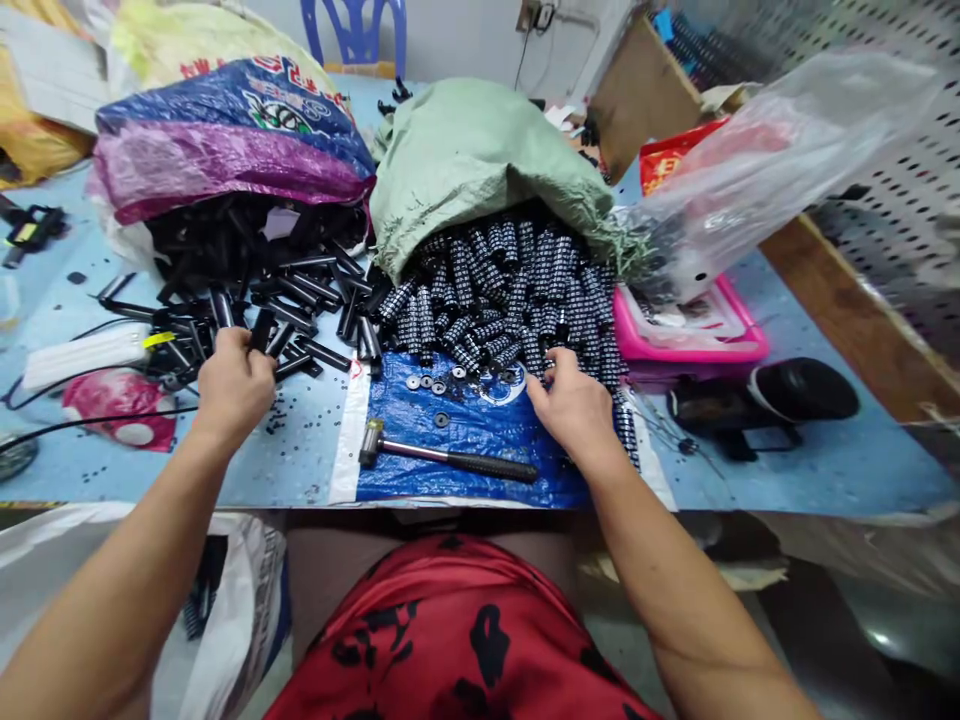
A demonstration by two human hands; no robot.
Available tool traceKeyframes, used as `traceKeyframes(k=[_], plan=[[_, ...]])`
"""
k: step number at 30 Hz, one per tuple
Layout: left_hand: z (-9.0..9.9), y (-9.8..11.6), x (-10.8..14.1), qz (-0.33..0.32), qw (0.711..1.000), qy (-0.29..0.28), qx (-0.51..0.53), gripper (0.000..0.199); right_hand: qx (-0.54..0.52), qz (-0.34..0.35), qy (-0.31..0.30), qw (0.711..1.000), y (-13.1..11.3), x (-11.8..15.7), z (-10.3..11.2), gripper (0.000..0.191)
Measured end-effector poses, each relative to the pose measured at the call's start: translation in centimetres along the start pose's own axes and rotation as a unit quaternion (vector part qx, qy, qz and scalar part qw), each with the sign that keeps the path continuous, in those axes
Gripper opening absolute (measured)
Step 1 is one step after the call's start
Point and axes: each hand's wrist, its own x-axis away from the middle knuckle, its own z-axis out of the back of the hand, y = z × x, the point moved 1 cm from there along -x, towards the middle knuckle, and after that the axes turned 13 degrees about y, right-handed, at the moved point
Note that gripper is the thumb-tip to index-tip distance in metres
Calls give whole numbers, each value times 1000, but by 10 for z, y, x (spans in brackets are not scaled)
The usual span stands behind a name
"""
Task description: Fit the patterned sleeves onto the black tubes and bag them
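My left hand point(238, 385) is closed around a black tube point(261, 330) at the near edge of a heap of similar black tubes point(300, 290). Across the table, my right hand point(576, 405) touches the front of a pile of black cylinders with white checkered bumps point(487, 290). Its fingers are curled, and whatever lies between them is hidden. A hammer point(450, 458) with a black grip lies on the blue plastic sheet point(480, 420) between my hands. Several small grey washers point(441, 420) are scattered behind it.
A green woven sack point(487, 140) covers the back of the cylinder pile; a purple-and-blue sack point(232, 150) stands behind the tubes. On the right are a pink tray point(694, 345) and a black bottle point(802, 390). A white bag point(240, 600) hangs below the table's left edge.
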Motion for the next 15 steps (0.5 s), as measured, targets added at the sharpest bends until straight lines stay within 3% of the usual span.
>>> traceKeyframes(k=[2,4,7,9,12,15], plan=[[4,-2,12,75,982,10,175,20,-145,-29,37,988,4,13,4,52],[3,-1,33,137,946,-33,291,13,-337,-83,24,938,2,30,7,59],[-7,9,77,181,911,-149,338,29,-571,-225,-116,781,-18,55,5,57],[-16,19,108,196,889,-212,356,34,-616,-314,-180,699,-37,64,2,56],[-27,32,142,223,851,-282,383,25,-635,-354,-208,654,-60,67,0,59],[-35,40,160,227,839,-320,378,26,-651,-326,-221,649,-72,65,3,59]])
